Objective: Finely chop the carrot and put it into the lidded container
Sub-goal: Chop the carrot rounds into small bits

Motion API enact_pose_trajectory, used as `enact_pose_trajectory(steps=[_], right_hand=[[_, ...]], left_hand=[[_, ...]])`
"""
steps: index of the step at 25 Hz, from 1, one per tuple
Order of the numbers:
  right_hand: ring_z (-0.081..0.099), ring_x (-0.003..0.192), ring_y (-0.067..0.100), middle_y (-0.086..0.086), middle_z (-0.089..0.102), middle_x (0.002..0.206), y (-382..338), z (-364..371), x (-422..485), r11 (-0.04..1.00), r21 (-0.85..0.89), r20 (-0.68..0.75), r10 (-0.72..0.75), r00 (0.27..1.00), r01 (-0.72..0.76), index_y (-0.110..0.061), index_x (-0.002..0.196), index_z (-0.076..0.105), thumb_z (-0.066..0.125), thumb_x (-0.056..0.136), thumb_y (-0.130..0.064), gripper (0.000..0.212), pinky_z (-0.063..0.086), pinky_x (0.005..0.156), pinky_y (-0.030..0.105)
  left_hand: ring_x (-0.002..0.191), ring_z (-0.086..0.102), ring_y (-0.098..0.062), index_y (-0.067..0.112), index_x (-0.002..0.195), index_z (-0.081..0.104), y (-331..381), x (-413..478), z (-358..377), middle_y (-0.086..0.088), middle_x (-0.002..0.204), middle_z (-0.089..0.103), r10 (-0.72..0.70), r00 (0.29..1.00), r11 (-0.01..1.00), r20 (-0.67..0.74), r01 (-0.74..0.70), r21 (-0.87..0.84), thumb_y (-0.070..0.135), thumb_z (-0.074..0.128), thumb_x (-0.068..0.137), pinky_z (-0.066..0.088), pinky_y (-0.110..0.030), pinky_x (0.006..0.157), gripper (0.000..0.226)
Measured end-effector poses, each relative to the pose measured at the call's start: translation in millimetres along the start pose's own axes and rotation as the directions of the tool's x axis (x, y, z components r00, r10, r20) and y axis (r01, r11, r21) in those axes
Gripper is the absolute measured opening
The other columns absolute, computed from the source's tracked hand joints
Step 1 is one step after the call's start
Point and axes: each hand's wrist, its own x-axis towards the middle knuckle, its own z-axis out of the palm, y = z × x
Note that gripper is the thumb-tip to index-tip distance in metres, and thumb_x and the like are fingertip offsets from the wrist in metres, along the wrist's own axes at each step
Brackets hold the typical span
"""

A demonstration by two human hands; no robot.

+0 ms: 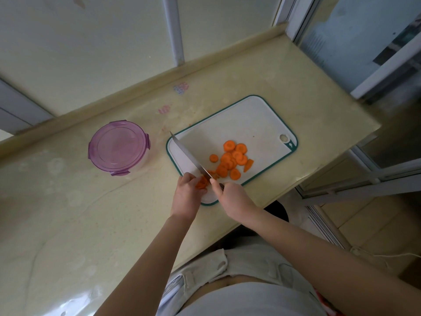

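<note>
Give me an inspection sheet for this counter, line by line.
Surface: glossy beige countertop; white cutting board lies on it.
Job's things: carrot rounds piled on the board; lidded container left of the board, purple lid on.
Clutter: small coloured marks on the countertop.
Hands: left hand holds carrot pieces on the board; right hand grips the knife, blade beside them.
Cables: thin white cord on the floor, right.
Surroundings: frosted window panes behind; door frame at right.

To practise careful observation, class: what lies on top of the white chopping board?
On the chopping board lie piled carrot rounds. The left hand holds more carrot slices under the knife, gripped by the right hand. The board beneath both hands is hidden.
</note>
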Motion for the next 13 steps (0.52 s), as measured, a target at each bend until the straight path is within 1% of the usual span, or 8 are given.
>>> enact_pose_trajectory(steps=[2,4,6,9,11,13], right_hand=[[0.045,0.048,0.014,0.001,0.043,0.052,-0.3,-3.3,4.8,0.999,0.018,-0.023,0.027,0.999,-0.026,-0.011,0.053,0.038,0.032,0.098,-0.049,0.059,0.03,0.047,0.021],[0.039,0.044,0.014,0.001,0.039,0.049,0.6,-12.1,8.9,0.996,0.068,0.004,0.055,0.998,-0.055,-0.011,0.051,0.032,0.032,0.099,-0.049,0.061,0.028,0.046,0.023],[0.037,0.043,0.014,0.001,0.037,0.048,1.9,-17.5,10.4,0.994,0.092,0.018,0.054,0.998,-0.055,-0.012,0.051,0.03,0.031,0.099,-0.049,0.061,0.028,0.046,0.024],[0.036,0.043,0.013,0.001,0.036,0.048,1.6,-18.2,9.2,0.993,0.107,-0.012,0.044,0.999,-0.043,-0.012,0.051,0.03,0.033,0.099,-0.048,0.06,0.026,0.041,0.018],[0.036,0.043,0.013,0.001,0.036,0.048,1.0,-20.8,7.8,0.993,0.116,-0.029,0.03,0.999,-0.026,-0.011,0.05,0.03,0.034,0.099,-0.047,0.061,0.026,0.042,0.018],[0.038,0.045,0.014,0.001,0.037,0.048,0.1,-24.7,6.1,0.993,0.122,-0.039,0.013,0.999,-0.008,-0.011,0.049,0.031,0.036,0.099,-0.046,0.061,0.028,0.046,0.022]], left_hand=[[0.092,0.047,-0.022,0.006,0.108,0.068,-0.8,-0.8,1.0,-0.006,0.093,0.052,0.005,1.0,1.0,-0.011,-0.006,-0.004,0.001,0.067,0.078,0.032,-0.015,0.076,0.031],[0.092,0.047,-0.02,0.006,0.109,0.067,-0.2,-1.9,1.3,-0.005,0.094,0.052,0.017,1.0,1.0,-0.024,-0.017,-0.007,0.002,0.067,0.079,0.033,-0.014,0.078,0.03],[0.092,0.048,-0.019,0.005,0.112,0.066,2.6,-2.6,2.1,-0.007,0.098,0.053,0.025,0.999,1.0,-0.029,-0.026,-0.005,0.003,0.066,0.081,0.033,-0.013,0.079,0.03],[0.093,0.05,-0.019,0.004,0.113,0.065,7.3,-1.1,2.9,-0.008,0.1,0.054,0.015,0.999,1.0,-0.034,-0.016,-0.017,0.003,0.064,0.083,0.033,-0.01,0.079,0.03],[0.093,0.051,-0.021,0.004,0.115,0.064,9.8,0.5,2.6,-0.008,0.101,0.054,0.013,0.999,0.999,-0.036,-0.014,-0.029,0.003,0.064,0.083,0.033,-0.011,0.08,0.031],[0.091,0.05,-0.019,0.004,0.118,0.061,11.5,1.0,-0.2,-0.007,0.1,0.053,0.01,0.999,0.999,-0.039,-0.012,-0.045,0.004,0.065,0.083,0.032,-0.011,0.079,0.035]])
